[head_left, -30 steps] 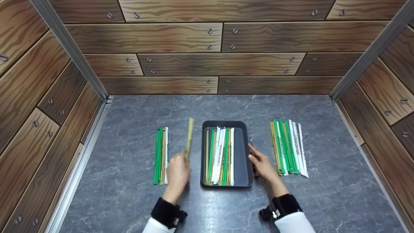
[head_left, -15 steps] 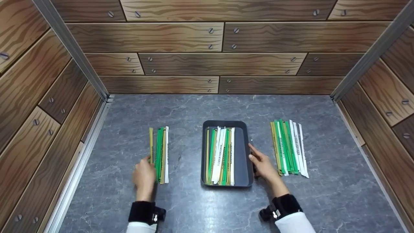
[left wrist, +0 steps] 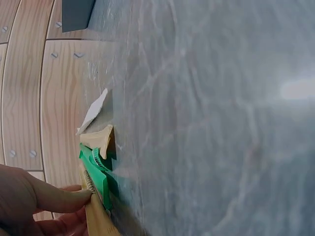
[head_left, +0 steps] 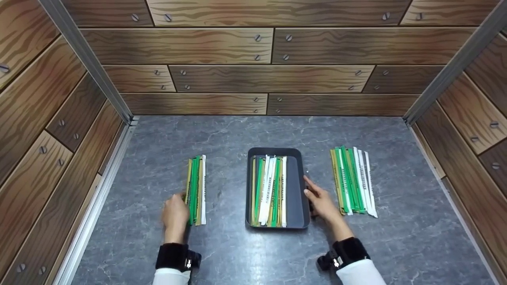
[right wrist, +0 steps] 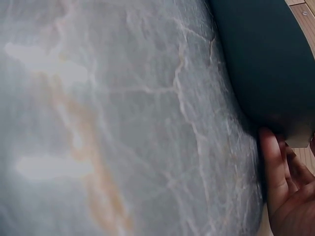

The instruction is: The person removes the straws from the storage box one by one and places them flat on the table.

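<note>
My left hand (head_left: 175, 213) pinches a slim yellow paper-wrapped stick (left wrist: 98, 219) at the left side of a small group. That group has green sticks (head_left: 194, 190), a tan one and a white stick (head_left: 204, 190). Thumb and fingertips meet on the yellow wrapper in the left wrist view; its near end lies outside that view. My right hand (head_left: 323, 204) touches the right side of a dark tray (head_left: 295, 190) with extended fingers. Several white, green and yellow sticks (head_left: 271, 190) lie lengthwise in the tray, with a bare strip along its right side.
Another group of green, white and yellow wrapped sticks (head_left: 352, 180) lies fanned slightly, right of my right hand. Wood-patterned walls (head_left: 269, 47) bound the grey marbled table (head_left: 245, 257) at the back and both sides.
My left hand has carried the yellow stick from beside the tray leftward over the left group, then set it against that group's left side. Tray and right hand have stayed put.
</note>
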Tool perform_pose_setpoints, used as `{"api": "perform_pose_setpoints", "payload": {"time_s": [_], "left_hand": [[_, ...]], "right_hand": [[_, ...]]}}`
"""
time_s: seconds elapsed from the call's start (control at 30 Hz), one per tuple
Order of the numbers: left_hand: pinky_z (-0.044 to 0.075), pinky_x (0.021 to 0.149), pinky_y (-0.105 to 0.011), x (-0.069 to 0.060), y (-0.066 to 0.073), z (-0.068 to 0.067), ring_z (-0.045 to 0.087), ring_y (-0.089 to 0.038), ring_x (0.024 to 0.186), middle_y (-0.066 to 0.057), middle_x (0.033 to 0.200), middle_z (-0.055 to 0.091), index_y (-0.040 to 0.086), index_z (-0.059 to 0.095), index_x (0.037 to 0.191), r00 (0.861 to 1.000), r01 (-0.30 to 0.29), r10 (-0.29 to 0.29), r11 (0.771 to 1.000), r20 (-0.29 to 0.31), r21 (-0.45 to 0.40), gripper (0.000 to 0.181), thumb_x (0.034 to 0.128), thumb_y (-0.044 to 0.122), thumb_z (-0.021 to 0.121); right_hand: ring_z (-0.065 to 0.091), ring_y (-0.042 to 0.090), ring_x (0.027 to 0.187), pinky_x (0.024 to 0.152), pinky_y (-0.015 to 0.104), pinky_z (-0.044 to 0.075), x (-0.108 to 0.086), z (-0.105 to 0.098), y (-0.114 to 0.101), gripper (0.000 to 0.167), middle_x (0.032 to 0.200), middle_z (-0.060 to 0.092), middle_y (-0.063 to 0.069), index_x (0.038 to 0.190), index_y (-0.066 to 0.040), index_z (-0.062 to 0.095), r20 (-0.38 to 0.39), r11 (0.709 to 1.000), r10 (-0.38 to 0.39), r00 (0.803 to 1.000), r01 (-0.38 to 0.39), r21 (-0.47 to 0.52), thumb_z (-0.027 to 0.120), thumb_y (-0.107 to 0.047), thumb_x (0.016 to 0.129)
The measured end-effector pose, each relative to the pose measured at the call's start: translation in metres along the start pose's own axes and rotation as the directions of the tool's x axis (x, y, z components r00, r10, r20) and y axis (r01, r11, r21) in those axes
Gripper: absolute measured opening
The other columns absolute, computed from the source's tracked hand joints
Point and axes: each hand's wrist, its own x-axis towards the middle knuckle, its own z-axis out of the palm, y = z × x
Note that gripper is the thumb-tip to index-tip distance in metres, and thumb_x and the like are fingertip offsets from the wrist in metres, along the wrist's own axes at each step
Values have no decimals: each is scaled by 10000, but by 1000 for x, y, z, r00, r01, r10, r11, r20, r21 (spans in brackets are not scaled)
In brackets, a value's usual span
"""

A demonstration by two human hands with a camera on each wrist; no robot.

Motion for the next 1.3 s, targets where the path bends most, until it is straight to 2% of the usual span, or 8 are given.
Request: {"api": "perform_pose_setpoints", "payload": {"time_s": [0.13, 0.33, 0.53, 0.67, 0.83, 1.13, 1.23, 1.3], "left_hand": [[499, 684, -534, 0, 0, 1, 636, -409, 897, -261, 1085, 667, 86, 669, 1271, 1000, -5, 5, 1000, -1, 2, 399, 947, -3, 452], [508, 689, -552, -2, 5, 0, 643, -410, 897, -248, 1062, 673, 72, 693, 1228, 1000, 20, -20, 999, 13, 34, 370, 961, 16, 443], [501, 627, -584, -9, 24, 4, 635, -461, 781, -271, 881, 647, -70, 692, 990, 990, -55, 67, 994, -124, 95, 219, 922, 26, 508], [519, 609, -551, -18, 45, 12, 640, -446, 749, -257, 862, 642, -80, 679, 966, 957, -226, 232, 973, -175, 54, 153, 840, -24, 613], [560, 719, -463, -36, 79, 28, 666, -380, 844, -251, 966, 679, -80, 675, 1097, 887, -461, 457, 885, -64, -61, 282, 817, -43, 662], [563, 654, -300, -77, 134, 63, 666, -269, 797, -210, 1061, 671, -41, 604, 1271, 829, -540, 552, 832, 90, -128, 370, 909, 29, 634], [567, 787, -362, -86, 144, 73, 639, -345, 970, -286, 1221, 574, -47, 532, 1353, 824, -534, 546, 838, 154, -111, 466, 911, 48, 647], [524, 899, -443, -90, 148, 80, 561, -425, 1131, -346, 1329, 466, -43, 478, 1404, 816, -535, 540, 841, 205, -83, 529, 915, 65, 646]], "right_hand": [[616, 286, 902, 480, 391, 546, -1, 0, -1, 494, 1461, 384, 306, 1500, -219, 427, -5, 1000, -7, 1000, 7, 1, 539, -185, 1020], [396, 135, 532, 407, 274, 411, -2, -1, -2, 508, 1482, 380, 271, 1520, -216, 390, 28, 1000, -10, 1000, 10, -7, 521, -192, 1030], [265, 89, 441, 385, 257, 367, -3, -1, -1, 509, 1492, 380, 248, 1521, -212, 386, 31, 1000, -17, 999, 17, 3, 520, -194, 1030], [260, 91, 432, 381, 260, 373, -3, -1, -1, 508, 1508, 357, 239, 1521, -219, 388, 33, 1000, -5, 999, 5, 10, 519, -198, 1031], [245, 94, 419, 377, 272, 378, -2, -1, 0, 509, 1515, 345, 228, 1521, -213, 385, 35, 1000, -12, 999, 12, 7, 520, -193, 1031], [350, 133, 492, 392, 285, 415, -2, 1, 0, 490, 1499, 387, 194, 1498, -221, 431, 7, 1000, -19, 1000, 19, 10, 535, -173, 1022], [630, 302, 844, 674, 370, 554, -1, 2, 1, 497, 1480, 392, 234, 1502, -183, 420, 3, 999, -48, 999, 48, -25, 537, -161, 1020], [536, 375, 1199, 928, 433, 492, 0, 2, 1, 503, 1472, 384, 264, 1506, -158, 409, 5, 997, -64, 998, 64, -36, 534, -151, 1019]]}}
